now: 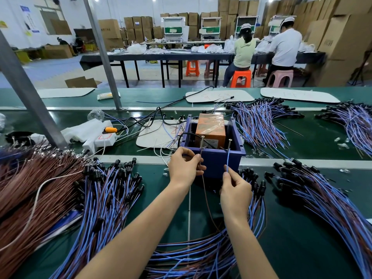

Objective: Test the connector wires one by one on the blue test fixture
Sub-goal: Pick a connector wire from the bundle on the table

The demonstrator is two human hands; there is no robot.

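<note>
The blue test fixture (218, 161), an open box with an orange block (210, 127) inside, stands at the middle of the green bench. Two metal pins rise at its front rim. My left hand (184, 166) pinches a brown wire (205, 190) and holds its tip up against the left pin (202, 144). My right hand (234, 190) pinches a blue wire (227, 160) whose end reaches up to the right pin (229, 144). Both wires trail down toward me between my forearms.
Piles of blue and brown connector wires with black plugs lie at the left (104, 190), the right (322, 198) and behind the fixture (259, 119). A brown wire bundle (30, 190) fills the far left. A white power strip (100, 139) and a slanted metal post (30, 97) stand at left.
</note>
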